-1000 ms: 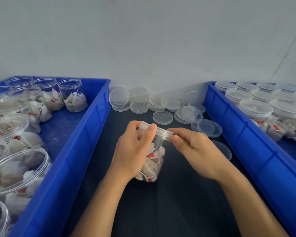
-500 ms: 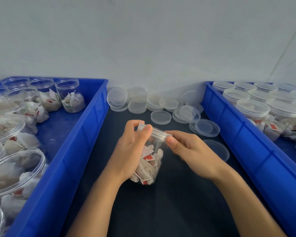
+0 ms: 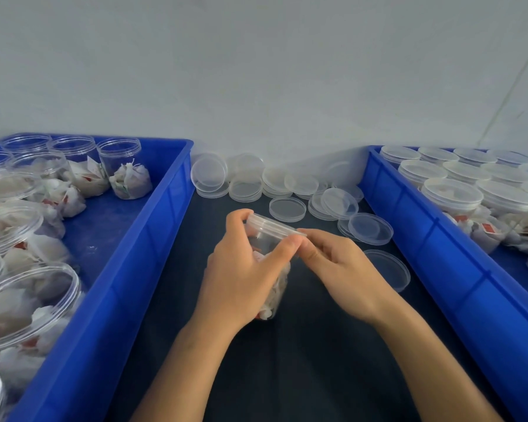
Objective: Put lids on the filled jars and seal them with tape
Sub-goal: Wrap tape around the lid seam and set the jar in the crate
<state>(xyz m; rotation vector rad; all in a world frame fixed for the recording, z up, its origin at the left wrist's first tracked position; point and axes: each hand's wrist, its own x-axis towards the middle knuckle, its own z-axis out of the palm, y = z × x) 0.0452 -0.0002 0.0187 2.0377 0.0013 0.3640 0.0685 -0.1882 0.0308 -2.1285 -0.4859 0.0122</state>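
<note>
Holding the jar [image 3: 273, 278] tilted over the dark mat [image 3: 302, 360], I have my left hand [image 3: 241, 275] wrapped round its body, thumb and fingers curled tight against the clear wall. Its lid [image 3: 272, 226] sits on the mouth, slanted with the jar, top leaning away from me. My left thumb tip reaches up to the lid's near rim. My right hand [image 3: 342, 275] comes in from the right of the jar, fingers pressed together and pinching at that same rim, right where my left thumb is; whether anything thin lies between those fingertips I cannot tell. White packets with red marks show through the jar below my left palm.

Beyond the jar, against the wall, loose lids [image 3: 287, 190] lie scattered and stacked on the mat, some leaning on others. One more lid [image 3: 390, 269] lies flat just right of my right hand. Left of the jar stands a blue bin [image 3: 141, 254] with open filled jars [image 3: 125, 172] in it. Right of the jar is a second blue bin [image 3: 433, 251] holding lidded jars [image 3: 453, 193] in rows.
</note>
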